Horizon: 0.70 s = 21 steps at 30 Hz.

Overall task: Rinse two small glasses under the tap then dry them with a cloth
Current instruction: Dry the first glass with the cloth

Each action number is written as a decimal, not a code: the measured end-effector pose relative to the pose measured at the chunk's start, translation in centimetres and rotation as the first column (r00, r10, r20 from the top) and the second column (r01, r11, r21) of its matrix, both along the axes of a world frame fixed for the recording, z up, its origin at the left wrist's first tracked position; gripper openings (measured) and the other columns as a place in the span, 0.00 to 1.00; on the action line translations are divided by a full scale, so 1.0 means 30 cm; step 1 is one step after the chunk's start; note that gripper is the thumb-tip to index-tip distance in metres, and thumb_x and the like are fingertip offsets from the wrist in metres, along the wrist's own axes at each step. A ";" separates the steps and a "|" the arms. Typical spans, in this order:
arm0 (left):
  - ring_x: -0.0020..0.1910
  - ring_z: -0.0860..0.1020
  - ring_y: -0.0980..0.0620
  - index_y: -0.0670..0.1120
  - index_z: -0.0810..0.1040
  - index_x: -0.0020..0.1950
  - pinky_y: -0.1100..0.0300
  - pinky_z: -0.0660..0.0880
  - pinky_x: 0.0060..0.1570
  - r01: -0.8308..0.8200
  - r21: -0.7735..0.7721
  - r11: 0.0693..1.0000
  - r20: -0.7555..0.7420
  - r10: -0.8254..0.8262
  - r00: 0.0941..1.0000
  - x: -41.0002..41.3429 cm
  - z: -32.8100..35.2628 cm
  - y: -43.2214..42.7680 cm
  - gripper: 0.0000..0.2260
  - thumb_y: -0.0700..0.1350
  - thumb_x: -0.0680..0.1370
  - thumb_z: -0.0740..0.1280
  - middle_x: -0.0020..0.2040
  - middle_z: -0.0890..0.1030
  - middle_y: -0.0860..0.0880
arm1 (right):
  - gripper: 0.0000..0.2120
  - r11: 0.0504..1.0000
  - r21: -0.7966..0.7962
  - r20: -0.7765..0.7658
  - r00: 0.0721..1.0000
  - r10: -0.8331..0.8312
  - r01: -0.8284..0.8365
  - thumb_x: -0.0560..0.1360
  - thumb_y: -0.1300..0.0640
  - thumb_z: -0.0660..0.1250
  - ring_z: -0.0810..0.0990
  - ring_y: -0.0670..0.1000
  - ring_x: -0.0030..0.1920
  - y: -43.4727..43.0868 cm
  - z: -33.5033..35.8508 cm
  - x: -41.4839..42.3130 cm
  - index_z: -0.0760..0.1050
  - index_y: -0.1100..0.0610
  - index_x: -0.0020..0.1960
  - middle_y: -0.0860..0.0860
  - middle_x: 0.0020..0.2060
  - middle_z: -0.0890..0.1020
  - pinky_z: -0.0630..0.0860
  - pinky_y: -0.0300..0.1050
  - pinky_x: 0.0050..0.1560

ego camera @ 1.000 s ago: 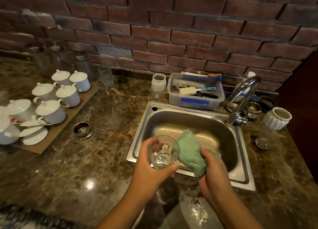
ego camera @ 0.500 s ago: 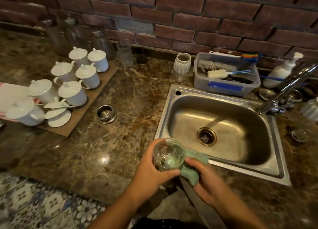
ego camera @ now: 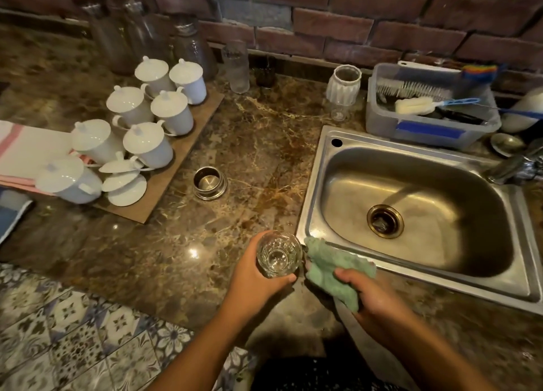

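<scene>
My left hand (ego camera: 255,282) grips a small clear glass (ego camera: 278,258), mouth up, over the counter just left of the sink's front corner. Beside it my right hand (ego camera: 370,298) holds a crumpled green cloth (ego camera: 332,270); the cloth's edge lies close to the glass, and I cannot tell whether they touch. The steel sink (ego camera: 323,161) is empty, with its drain (ego camera: 385,221) showing. Only the tap base (ego camera: 511,167) is visible at the right edge, and no water runs. Another small clear glass (ego camera: 340,110) stands behind the sink beside a white ribbed jar (ego camera: 344,82).
A wooden board (ego camera: 188,167) with several lidded white cups sits at the left. A small steel cup (ego camera: 209,182) stands mid-counter. A plastic tub (ego camera: 429,126) of brushes sits behind the sink. Glass jars and a tall glass (ego camera: 236,66) line the brick wall.
The view has swung left and down. Both hands have moved from over the sink to the counter at its front left corner; the cloth has come away from the glass.
</scene>
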State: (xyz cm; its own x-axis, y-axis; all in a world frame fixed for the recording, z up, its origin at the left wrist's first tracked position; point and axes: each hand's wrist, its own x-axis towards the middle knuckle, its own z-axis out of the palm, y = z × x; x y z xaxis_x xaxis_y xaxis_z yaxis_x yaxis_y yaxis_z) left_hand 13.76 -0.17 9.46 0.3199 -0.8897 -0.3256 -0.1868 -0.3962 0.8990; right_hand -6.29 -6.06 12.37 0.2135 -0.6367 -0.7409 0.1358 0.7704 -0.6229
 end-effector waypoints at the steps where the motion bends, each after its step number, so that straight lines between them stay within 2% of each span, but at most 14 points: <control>1: 0.59 0.73 0.75 0.63 0.70 0.64 0.81 0.68 0.53 -0.002 0.008 1.000 0.000 0.002 1.000 0.010 -0.015 0.000 0.36 0.42 0.64 0.84 0.62 0.76 0.64 | 0.12 0.999 -0.025 -0.025 0.999 0.026 -0.027 0.78 0.66 0.64 0.84 0.65 0.54 0.001 0.000 0.002 0.78 0.64 0.60 0.64 0.51 0.85 0.76 0.61 0.60; 4: 0.60 0.75 0.70 0.59 0.70 0.68 0.78 0.70 0.54 -0.012 0.029 1.000 -0.020 0.013 1.000 0.032 -0.045 0.004 0.38 0.42 0.65 0.84 0.63 0.78 0.59 | 0.11 0.998 -0.020 -0.054 0.997 0.050 -0.051 0.77 0.68 0.64 0.85 0.64 0.51 -0.002 0.006 0.016 0.79 0.65 0.59 0.63 0.50 0.86 0.78 0.58 0.58; 6: 0.58 0.77 0.69 0.57 0.70 0.69 0.77 0.73 0.50 -0.027 0.031 0.999 -0.048 0.028 0.998 0.042 -0.051 0.009 0.37 0.39 0.66 0.83 0.63 0.78 0.58 | 0.13 0.999 0.027 0.034 0.999 0.024 -0.025 0.76 0.68 0.63 0.85 0.63 0.51 -0.001 0.006 0.014 0.78 0.65 0.60 0.63 0.51 0.86 0.82 0.53 0.50; 8: 0.52 0.77 0.75 0.54 0.70 0.69 0.78 0.74 0.43 -0.038 0.039 0.999 -0.090 0.042 0.995 0.046 -0.049 0.013 0.35 0.33 0.68 0.80 0.60 0.77 0.58 | 0.18 0.996 0.092 0.131 0.991 0.002 -0.015 0.73 0.65 0.64 0.85 0.63 0.54 0.002 0.000 0.000 0.76 0.66 0.63 0.63 0.56 0.84 0.83 0.52 0.49; 11: 0.48 0.73 0.82 0.53 0.69 0.69 0.82 0.71 0.41 -0.048 0.057 0.997 -0.119 0.054 0.991 0.045 -0.046 0.017 0.35 0.31 0.69 0.78 0.58 0.75 0.61 | 0.23 0.985 0.169 0.212 0.977 -0.028 -0.009 0.71 0.61 0.64 0.84 0.63 0.57 0.007 0.002 -0.027 0.74 0.66 0.66 0.64 0.58 0.83 0.81 0.54 0.54; 14: 0.47 0.72 0.83 0.52 0.69 0.69 0.83 0.70 0.41 -0.057 0.063 0.996 -0.114 0.064 0.991 0.044 -0.055 0.018 0.35 0.31 0.69 0.78 0.57 0.74 0.62 | 0.23 0.980 0.195 0.290 0.957 -0.015 -0.044 0.71 0.61 0.64 0.86 0.61 0.50 0.010 0.016 -0.037 0.75 0.68 0.64 0.65 0.57 0.84 0.85 0.50 0.42; 15: 0.48 0.73 0.82 0.52 0.69 0.69 0.83 0.70 0.41 -0.058 0.063 0.996 -0.106 0.064 0.992 0.044 -0.059 0.016 0.35 0.32 0.69 0.79 0.57 0.74 0.62 | 0.24 0.979 0.196 0.308 0.951 -0.013 -0.050 0.69 0.60 0.68 0.87 0.62 0.49 0.014 0.019 -0.038 0.75 0.69 0.63 0.65 0.56 0.84 0.85 0.50 0.39; 16: 0.49 0.73 0.82 0.53 0.68 0.69 0.83 0.69 0.42 -0.049 0.060 0.997 -0.088 0.055 0.995 0.045 -0.061 0.015 0.35 0.33 0.69 0.79 0.58 0.75 0.62 | 0.29 0.980 0.193 0.319 0.948 -0.008 -0.056 0.64 0.59 0.75 0.86 0.63 0.49 0.017 0.018 -0.039 0.76 0.69 0.62 0.66 0.56 0.83 0.84 0.51 0.39; 18: 0.53 0.74 0.77 0.57 0.68 0.69 0.83 0.69 0.45 -0.029 0.067 0.997 -0.053 0.033 0.998 0.054 -0.076 0.012 0.37 0.37 0.67 0.81 0.59 0.74 0.64 | 0.46 0.979 0.190 0.332 0.943 0.009 -0.076 0.49 0.58 0.85 0.85 0.65 0.54 0.020 0.010 -0.043 0.74 0.69 0.64 0.67 0.59 0.82 0.84 0.54 0.41; 21: 0.62 0.75 0.61 0.60 0.66 0.70 0.78 0.68 0.52 -0.022 0.092 0.996 -0.020 0.024 1.000 0.062 -0.098 0.013 0.39 0.41 0.67 0.83 0.61 0.74 0.64 | 0.56 0.982 0.178 0.333 0.943 0.005 -0.068 0.42 0.59 0.87 0.83 0.67 0.56 0.028 -0.001 -0.062 0.71 0.68 0.68 0.68 0.61 0.81 0.84 0.56 0.42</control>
State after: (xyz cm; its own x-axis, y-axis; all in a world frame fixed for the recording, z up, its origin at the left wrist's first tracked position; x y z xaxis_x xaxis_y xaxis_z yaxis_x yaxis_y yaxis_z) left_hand 15.62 0.22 6.53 0.3319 -0.8485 -0.4123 -0.1584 -0.4810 0.8623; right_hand -8.17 -5.22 12.35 0.4866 -0.4828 -0.7281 0.2788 0.8757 -0.3943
